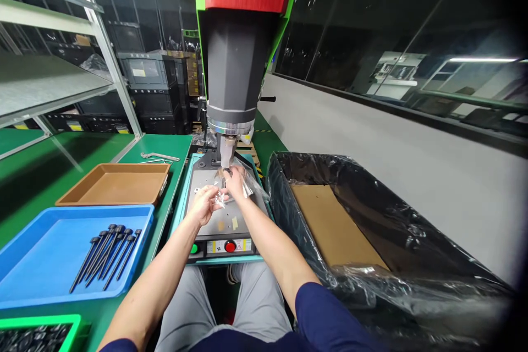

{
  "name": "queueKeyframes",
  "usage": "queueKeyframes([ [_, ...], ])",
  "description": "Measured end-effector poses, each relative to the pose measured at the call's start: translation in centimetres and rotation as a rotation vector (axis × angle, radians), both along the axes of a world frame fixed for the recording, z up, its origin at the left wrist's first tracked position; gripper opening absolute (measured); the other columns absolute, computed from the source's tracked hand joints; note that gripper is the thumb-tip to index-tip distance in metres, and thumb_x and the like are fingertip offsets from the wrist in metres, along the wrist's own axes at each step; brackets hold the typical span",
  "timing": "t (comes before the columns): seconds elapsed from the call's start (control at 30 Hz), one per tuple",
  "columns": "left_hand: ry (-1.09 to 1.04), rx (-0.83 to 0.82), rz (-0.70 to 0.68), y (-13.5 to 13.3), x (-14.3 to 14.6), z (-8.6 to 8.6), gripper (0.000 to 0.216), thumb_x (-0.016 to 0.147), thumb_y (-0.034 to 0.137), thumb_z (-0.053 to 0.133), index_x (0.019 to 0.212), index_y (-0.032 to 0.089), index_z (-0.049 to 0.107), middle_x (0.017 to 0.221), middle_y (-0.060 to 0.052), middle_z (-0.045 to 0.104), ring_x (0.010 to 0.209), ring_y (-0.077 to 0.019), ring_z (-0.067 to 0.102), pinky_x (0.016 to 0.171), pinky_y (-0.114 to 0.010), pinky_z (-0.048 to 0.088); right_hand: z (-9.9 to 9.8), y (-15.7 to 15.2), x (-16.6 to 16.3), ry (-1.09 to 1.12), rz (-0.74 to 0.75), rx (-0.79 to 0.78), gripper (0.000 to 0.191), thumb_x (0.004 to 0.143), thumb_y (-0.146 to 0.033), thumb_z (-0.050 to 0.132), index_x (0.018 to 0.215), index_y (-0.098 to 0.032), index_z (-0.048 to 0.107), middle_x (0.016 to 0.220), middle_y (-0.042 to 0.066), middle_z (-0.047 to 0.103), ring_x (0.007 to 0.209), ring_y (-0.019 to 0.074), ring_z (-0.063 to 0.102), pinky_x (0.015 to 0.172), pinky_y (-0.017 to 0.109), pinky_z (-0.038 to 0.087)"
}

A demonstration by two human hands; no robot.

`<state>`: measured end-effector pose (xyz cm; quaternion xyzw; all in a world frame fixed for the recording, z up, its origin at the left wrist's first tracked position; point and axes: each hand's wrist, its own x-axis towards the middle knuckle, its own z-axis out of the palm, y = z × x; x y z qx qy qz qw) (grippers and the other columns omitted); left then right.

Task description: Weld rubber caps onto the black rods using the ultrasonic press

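My left hand (203,204) is over the machine's metal plate (210,225), with fingers curled together beside shiny, crinkled clear plastic (221,198). What sits between its fingertips is too small to make out. My right hand (235,181) reaches further in, its fingers closed around a small dark part (227,172) directly below the press's metal horn (226,151). Part of that dark piece is hidden by the fingers. Clear film (256,184) lies to the right of this hand.
On the left bench are a blue tray (37,231) with several black long-stemmed parts (108,253), a brown tray (115,182), a wrench (160,156) and a green bin (76,330). A plastic-lined box (297,225) stands right. A red button (230,246) and green button (194,248) face me.
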<state>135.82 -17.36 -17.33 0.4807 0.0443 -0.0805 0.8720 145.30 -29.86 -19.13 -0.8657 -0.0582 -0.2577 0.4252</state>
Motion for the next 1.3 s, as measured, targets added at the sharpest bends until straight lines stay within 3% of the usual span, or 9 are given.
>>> queueKeyframes([
  [0.17,-0.012,0.032,0.057,-0.1,0.3,0.0,0.029,0.069,0.030,0.075,0.084,0.017,0.053,0.089,-0.009,0.072,0.071,-0.0180,0.072,0.049,-0.021,0.055,-0.1,-0.5,-1.3,0.002,0.009,0.110,0.025,0.089,-0.028,0.052,0.105,-0.013,0.062,0.114,0.015,0.064,0.111,0.0258,0.053,0.103,0.040,0.035],
  [0.3,0.018,0.070,0.093,0.2,0.2,-0.7,0.028,0.067,0.029,0.075,0.079,0.017,0.053,0.086,-0.008,0.071,0.069,-0.0171,0.070,0.049,-0.021,0.054,-2.4,-1.5,-5.4,0.176,0.102,0.367,0.028,0.087,-0.033,0.054,0.107,-0.016,0.061,0.104,0.010,0.069,0.094,0.0218,0.063,0.089,0.036,0.047],
  [0.5,0.042,0.252,0.147,0.9,-0.6,-3.5,0.029,0.064,0.032,0.075,0.079,0.016,0.056,0.090,-0.008,0.069,0.068,-0.0145,0.067,0.054,-0.023,0.050,-6.3,-2.3,-15.7,0.560,0.528,0.618,0.030,0.077,-0.037,0.068,0.097,-0.015,0.063,0.079,0.004,0.070,0.067,0.0155,0.061,0.065,0.029,0.049],
  [0.63,0.110,0.431,0.306,1.8,-1.8,-6.1,0.032,0.067,0.025,0.074,0.093,0.017,0.058,0.097,-0.009,0.066,0.081,-0.0181,0.067,0.070,-0.031,0.053,-6.1,-2.2,-19.4,0.406,0.540,0.625,0.035,0.074,-0.037,0.073,0.101,-0.017,0.065,0.075,0.000,0.064,0.067,0.0134,0.058,0.065,0.027,0.048],
  [0.77,-0.075,0.675,0.542,2.5,-5.5,-7.4,0.044,0.070,0.022,0.073,0.111,0.018,0.058,0.121,-0.013,0.060,0.111,-0.0246,0.059,0.093,-0.038,0.049,-5.5,-2.4,-19.5,0.235,0.456,0.529,0.041,0.074,-0.039,0.076,0.108,-0.019,0.065,0.076,0.000,0.063,0.063,0.0127,0.055,0.065,0.028,0.048],
  [0.83,-0.207,0.688,0.450,2.3,-8.0,-7.3,0.039,0.075,0.026,0.070,0.112,0.018,0.061,0.123,-0.013,0.061,0.113,-0.0251,0.059,0.094,-0.037,0.050,-5.4,-2.4,-19.4,0.208,0.459,0.517,0.042,0.074,-0.041,0.077,0.109,-0.020,0.066,0.078,0.001,0.064,0.066,0.0138,0.056,0.068,0.030,0.049],
  [1.0,-0.465,0.709,0.037,0.9,-12.0,-6.6,0.036,0.077,0.030,0.070,0.111,0.019,0.065,0.116,-0.009,0.066,0.104,-0.0226,0.063,0.096,-0.038,0.048,-5.3,-1.6,-19.8,0.178,0.497,0.616,0.038,0.075,-0.040,0.077,0.106,-0.022,0.065,0.093,0.004,0.068,0.072,0.0149,0.061,0.072,0.031,0.053],
  [1.17,-0.398,0.732,0.073,0.2,-12.2,-6.9,0.020,0.080,0.035,0.068,0.088,0.017,0.068,0.085,-0.004,0.070,0.078,-0.0168,0.064,0.078,-0.029,0.051,-4.7,-1.5,-19.7,0.258,0.487,0.695,0.044,0.074,-0.041,0.076,0.112,-0.022,0.064,0.100,0.006,0.068,0.082,0.0178,0.064,0.077,0.033,0.054],
  [1.3,-0.323,0.571,0.006,0.3,-12.1,-7.2,0.025,0.078,0.039,0.070,0.089,0.016,0.070,0.083,-0.004,0.071,0.075,-0.0165,0.064,0.074,-0.029,0.051,-3.9,-2.2,-19.4,0.337,0.582,0.525,0.034,0.082,-0.046,0.067,0.105,-0.022,0.070,0.110,0.007,0.065,0.095,0.0202,0.063,0.082,0.033,0.053],
])
